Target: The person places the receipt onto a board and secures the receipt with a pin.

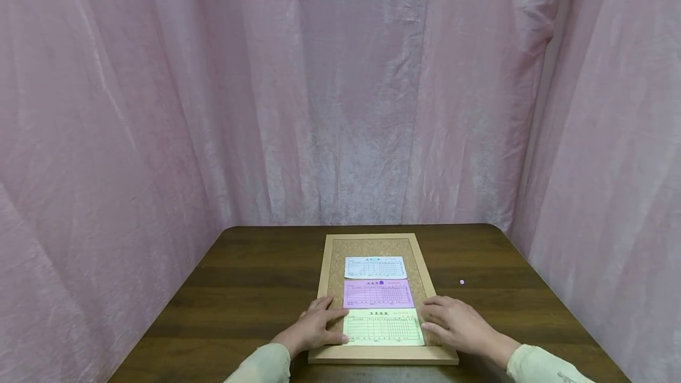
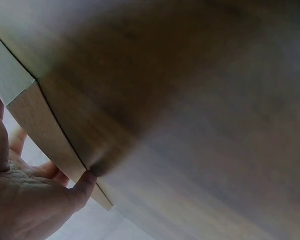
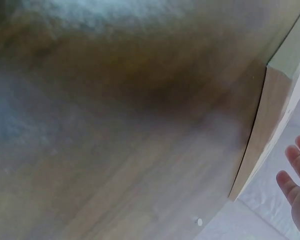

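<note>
A corkboard with a pale wood frame (image 1: 383,356) lies on the table, and three printed paper slips sit on it in a column. Farthest is a light blue slip (image 1: 375,268), below it a purple slip (image 1: 376,295) with a purple pin (image 1: 381,282) at its top, and nearest a green slip (image 1: 383,330). My left hand (image 1: 314,327) rests over the frame's left side, fingertips at the green slip's left edge. One fingertip (image 2: 91,176) reaches down the frame's outer side in the left wrist view. My right hand (image 1: 454,321) is over the frame's right side, fingers extended toward the green slip's right edge.
A small pale purple pin (image 1: 461,282) lies on the dark wooden table (image 1: 255,276) to the right of the board. Pink curtains (image 1: 362,105) hang behind the table and on both sides.
</note>
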Available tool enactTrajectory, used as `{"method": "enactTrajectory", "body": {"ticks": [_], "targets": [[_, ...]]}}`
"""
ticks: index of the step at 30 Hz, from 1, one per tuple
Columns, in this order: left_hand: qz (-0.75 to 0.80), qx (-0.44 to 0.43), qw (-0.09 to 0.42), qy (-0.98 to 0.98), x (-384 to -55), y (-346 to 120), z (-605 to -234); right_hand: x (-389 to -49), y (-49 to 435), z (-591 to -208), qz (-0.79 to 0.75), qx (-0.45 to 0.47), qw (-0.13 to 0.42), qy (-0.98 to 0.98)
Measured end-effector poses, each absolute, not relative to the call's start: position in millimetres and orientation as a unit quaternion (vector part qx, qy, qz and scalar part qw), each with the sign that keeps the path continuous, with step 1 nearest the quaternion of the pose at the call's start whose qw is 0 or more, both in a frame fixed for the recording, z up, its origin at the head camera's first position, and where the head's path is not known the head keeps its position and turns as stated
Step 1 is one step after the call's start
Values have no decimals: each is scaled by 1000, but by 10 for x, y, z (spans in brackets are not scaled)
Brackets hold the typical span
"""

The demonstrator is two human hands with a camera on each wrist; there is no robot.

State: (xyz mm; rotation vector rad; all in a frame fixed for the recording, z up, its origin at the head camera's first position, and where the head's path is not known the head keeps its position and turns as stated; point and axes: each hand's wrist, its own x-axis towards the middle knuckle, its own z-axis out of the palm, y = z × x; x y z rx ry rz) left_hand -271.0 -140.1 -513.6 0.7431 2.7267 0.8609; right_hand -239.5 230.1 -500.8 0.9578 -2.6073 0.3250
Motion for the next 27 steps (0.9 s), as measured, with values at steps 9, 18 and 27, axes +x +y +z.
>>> {"method": "enactTrajectory", "body": {"ticks": [9, 18, 27], "targets": [[291, 251, 91, 919, -2723, -1394, -5160, -2469, 2323, -4981, 127, 294, 189, -928], [293, 252, 93, 918, -2702, -1399, -5137, -2570, 2378, -4951, 156, 236, 180, -942], [297, 245, 102, 917, -2713, -1409, -5136, -2701, 2444, -4938, 174, 195, 195, -945]]}}
